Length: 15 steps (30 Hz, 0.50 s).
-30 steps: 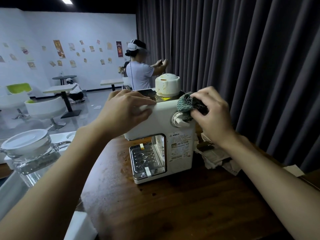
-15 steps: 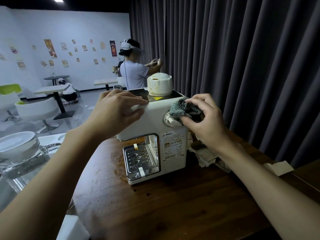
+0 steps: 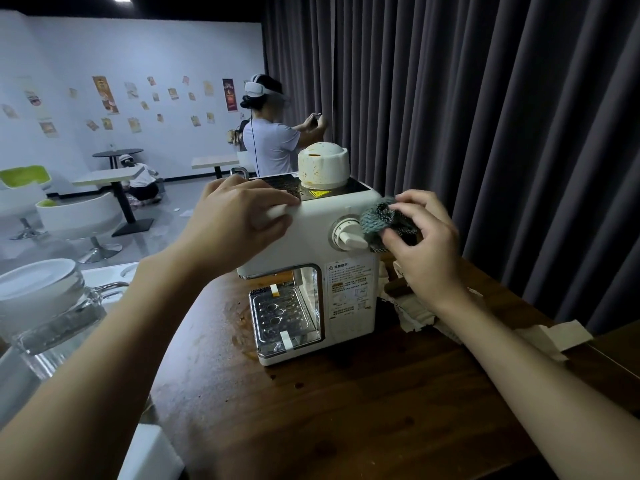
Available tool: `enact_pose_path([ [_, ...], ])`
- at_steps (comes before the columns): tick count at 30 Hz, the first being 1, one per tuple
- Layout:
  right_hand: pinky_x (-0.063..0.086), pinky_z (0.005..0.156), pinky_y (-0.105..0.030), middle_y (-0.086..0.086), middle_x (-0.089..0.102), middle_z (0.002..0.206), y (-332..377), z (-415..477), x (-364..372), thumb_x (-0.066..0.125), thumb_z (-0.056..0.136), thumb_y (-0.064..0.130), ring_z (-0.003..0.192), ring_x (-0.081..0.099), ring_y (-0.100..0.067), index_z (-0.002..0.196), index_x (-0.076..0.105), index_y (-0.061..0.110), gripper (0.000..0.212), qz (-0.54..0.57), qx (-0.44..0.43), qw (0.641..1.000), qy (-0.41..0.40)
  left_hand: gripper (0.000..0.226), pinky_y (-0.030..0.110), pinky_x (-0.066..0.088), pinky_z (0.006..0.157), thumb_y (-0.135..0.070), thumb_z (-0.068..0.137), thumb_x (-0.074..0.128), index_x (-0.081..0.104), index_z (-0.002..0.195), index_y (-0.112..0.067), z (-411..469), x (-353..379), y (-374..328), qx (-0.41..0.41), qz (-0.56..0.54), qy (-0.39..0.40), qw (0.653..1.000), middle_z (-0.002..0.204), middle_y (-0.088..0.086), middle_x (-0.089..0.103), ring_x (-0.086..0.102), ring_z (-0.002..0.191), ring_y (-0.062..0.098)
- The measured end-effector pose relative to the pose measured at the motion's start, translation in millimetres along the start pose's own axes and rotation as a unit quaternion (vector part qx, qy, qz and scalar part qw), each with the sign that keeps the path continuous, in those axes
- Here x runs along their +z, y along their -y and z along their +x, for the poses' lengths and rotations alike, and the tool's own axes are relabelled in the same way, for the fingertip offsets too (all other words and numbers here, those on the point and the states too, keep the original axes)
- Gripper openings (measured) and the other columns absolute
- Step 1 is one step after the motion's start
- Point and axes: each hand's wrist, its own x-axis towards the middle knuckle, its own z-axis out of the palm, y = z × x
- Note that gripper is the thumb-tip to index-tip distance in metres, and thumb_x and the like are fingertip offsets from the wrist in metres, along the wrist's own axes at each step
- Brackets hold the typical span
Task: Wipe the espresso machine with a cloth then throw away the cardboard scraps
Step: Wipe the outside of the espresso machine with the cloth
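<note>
A white espresso machine (image 3: 349, 299) stands on the dark wooden table (image 3: 346, 410), with a stained white cap on top and a dial on its side. My left hand (image 3: 239, 223) grips the machine's top left edge. My right hand (image 3: 420, 237) holds a bunched grey-green cloth (image 3: 384, 220) pressed against the machine's upper right corner, just beside the dial (image 3: 348, 233). Torn cardboard scraps (image 3: 415, 313) lie on the table right of the machine, partly hidden by my right wrist. Another pale scrap (image 3: 561, 336) lies farther right.
A dark curtain (image 3: 485, 133) hangs close behind the table. A glass jar with a white lid (image 3: 41, 299) stands at the left. A person with a headset (image 3: 270, 140) stands behind the machine. Café tables and white chairs (image 3: 79, 216) fill the room at left.
My right hand has slid the cloth from the dial's top to the machine's upper right corner. My left hand has stayed on the top edge. The view has shifted slightly.
</note>
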Motion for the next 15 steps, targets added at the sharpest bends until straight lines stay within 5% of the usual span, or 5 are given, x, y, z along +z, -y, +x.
enact_pose_path([
  [11,0.044,0.088,-0.012,0.000,0.059,0.105,-5,-44,16,0.076,0.078,0.004,0.098,0.053,-0.006,0.105,0.069,-0.002,0.029,-0.008,0.080,0.997,-0.008,0.026,0.043,0.034,0.096,-0.032,0.095,0.065,0.072,0.119,-0.029,1,0,-3,0.000,-0.004,-0.003,1.000,0.120,-0.007,0.070,0.053,0.104,0.028],
  [15,0.042,0.086,-0.010,-0.006,0.058,0.104,9,-53,29,0.078,0.077,0.007,0.097,0.053,-0.010,0.105,0.069,-0.002,0.031,-0.009,0.089,0.996,-0.014,0.040,0.040,0.033,0.094,-0.044,0.087,0.051,0.072,0.119,-0.030,1,-1,-6,-0.009,-0.004,0.009,1.000,0.119,-0.008,0.070,0.053,0.103,0.026],
])
